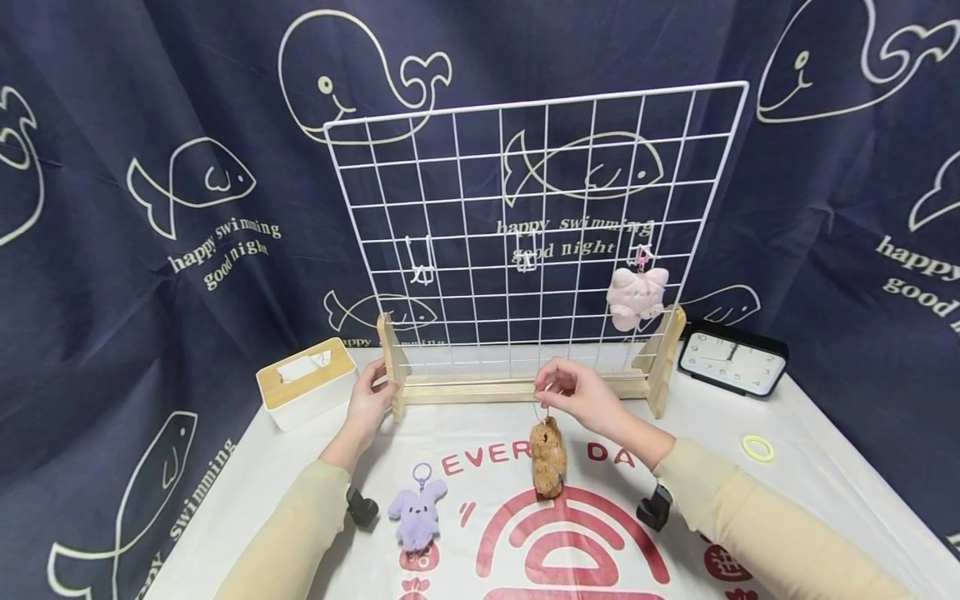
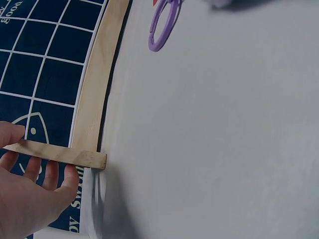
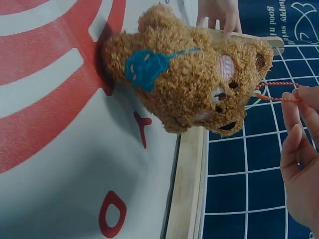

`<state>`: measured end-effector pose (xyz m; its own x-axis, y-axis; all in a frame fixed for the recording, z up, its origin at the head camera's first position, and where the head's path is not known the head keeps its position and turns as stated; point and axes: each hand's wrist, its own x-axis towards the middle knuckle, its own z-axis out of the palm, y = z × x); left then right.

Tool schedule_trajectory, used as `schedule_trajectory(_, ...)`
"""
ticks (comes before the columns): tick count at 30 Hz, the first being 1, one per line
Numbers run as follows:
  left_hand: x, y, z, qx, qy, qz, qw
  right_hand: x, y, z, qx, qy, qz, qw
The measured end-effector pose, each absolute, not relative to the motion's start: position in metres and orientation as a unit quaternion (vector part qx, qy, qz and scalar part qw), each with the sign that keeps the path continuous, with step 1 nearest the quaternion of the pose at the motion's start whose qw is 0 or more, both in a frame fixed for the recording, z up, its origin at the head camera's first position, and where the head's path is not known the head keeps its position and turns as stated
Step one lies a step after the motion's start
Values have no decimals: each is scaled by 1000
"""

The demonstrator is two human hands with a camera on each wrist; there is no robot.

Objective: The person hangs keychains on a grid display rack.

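My right hand [image 1: 573,392] pinches the orange cord [image 3: 279,98] of a brown plush bear keychain [image 1: 549,458]. The bear hangs below the fingers in front of the rack's base bar, with a small blue bag [image 3: 147,68] across its body. At the rack's left end, my left hand [image 1: 371,396] holds the wooden side support [image 2: 65,153], thumb on one face and fingertips on the other. The white wire grid rack [image 1: 501,250] carries a pink plush [image 1: 637,297] at its right, plus a left hook [image 1: 422,273] and a middle hook [image 1: 527,262] with nothing hanging on them.
A purple plush rabbit keychain [image 1: 417,515] lies on the white printed tablecloth [image 1: 465,575], near the left forearm. The tissue box [image 1: 311,400] stands left of the rack. On the right are a black-framed clock [image 1: 733,360] and a yellow ring [image 1: 758,448].
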<state>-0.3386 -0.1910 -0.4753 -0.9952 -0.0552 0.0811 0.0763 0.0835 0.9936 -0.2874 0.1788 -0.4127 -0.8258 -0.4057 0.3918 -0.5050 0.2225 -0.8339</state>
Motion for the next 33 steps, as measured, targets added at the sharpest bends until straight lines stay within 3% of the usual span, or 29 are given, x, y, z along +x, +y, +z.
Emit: schedule_trajectory(33, -339, -190, -475, -6, -741, -669, 58, -297, 168, -381, 284, -768, 560, 129)
